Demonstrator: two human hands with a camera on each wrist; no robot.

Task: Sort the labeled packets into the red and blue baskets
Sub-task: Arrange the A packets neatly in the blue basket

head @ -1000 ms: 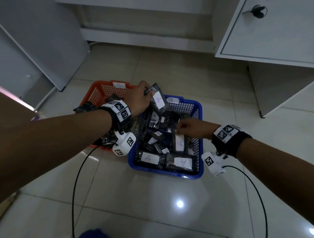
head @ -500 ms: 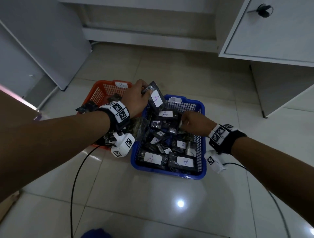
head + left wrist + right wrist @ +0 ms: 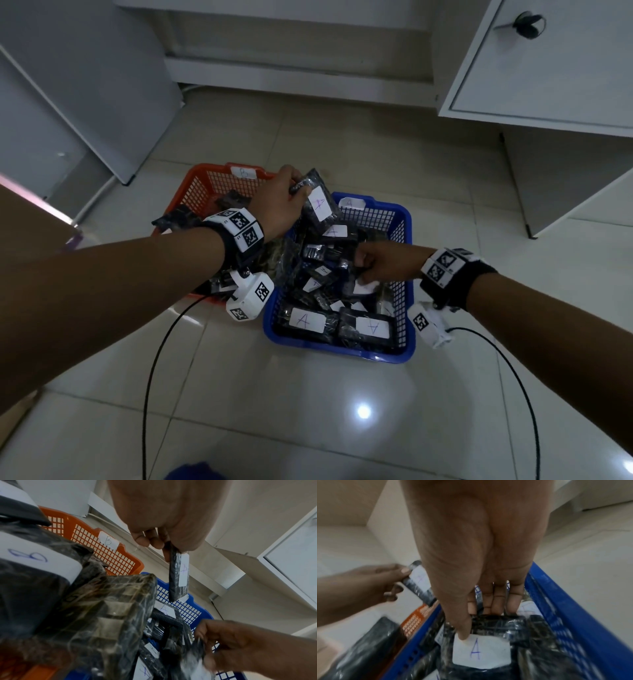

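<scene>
Two mesh baskets stand side by side on the floor: a red basket [image 3: 202, 186] tagged B on the left, a blue basket [image 3: 399, 224] tagged A on the right. My left hand [image 3: 279, 202] holds a black packet with a white A label [image 3: 320, 204] up over the gap between the baskets; the same packet [image 3: 178, 577] hangs from my fingers in the left wrist view. My right hand [image 3: 380, 263] reaches into the blue basket and pinches another A-labeled packet [image 3: 482, 650] by its upper edge. Several A packets [image 3: 306, 322] fill the blue basket.
A B-labeled packet [image 3: 34, 559] lies in the red basket. White cabinets [image 3: 548, 68] stand behind at the right, a grey panel [image 3: 85, 85] at the left. Two black cables [image 3: 154, 359] trail over the tiled floor [image 3: 308, 394] in front.
My right hand has drawn back toward the right side of the blue basket and taken hold of a packet there. The left hand keeps its A packet raised in about the same place.
</scene>
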